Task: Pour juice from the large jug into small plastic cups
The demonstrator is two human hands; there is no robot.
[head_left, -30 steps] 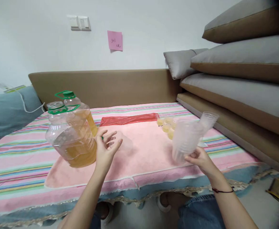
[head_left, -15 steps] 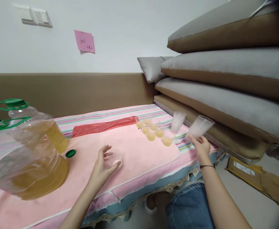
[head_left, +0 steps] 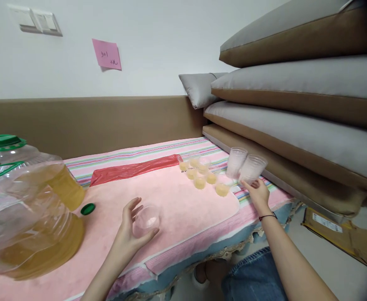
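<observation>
My left hand point(head_left: 130, 233) curls around a single clear plastic cup point(head_left: 148, 218) on the pink cloth, thumb on its near side and fingers behind. The cup has no liquid in it that I can see. At the right, my right hand point(head_left: 258, 195) grips the lower end of a tilted stack of clear plastic cups point(head_left: 253, 166). A second cup stack point(head_left: 236, 162) stands just left of it. Several cups with yellow liquid point(head_left: 199, 182) are grouped left of the stacks.
Two large bottles of yellow liquid, a near bottle point(head_left: 42, 246) and a farther bottle point(head_left: 72, 188), stand at the left. A green cap point(head_left: 88, 209) and a red plastic bag point(head_left: 136, 170) lie on the pink cloth point(head_left: 183, 217). Stacked cushions point(head_left: 290, 88) rise at the right.
The stack in my right hand has moved left, closer to the other stack. My left hand stays around its single cup. The view has shifted slightly.
</observation>
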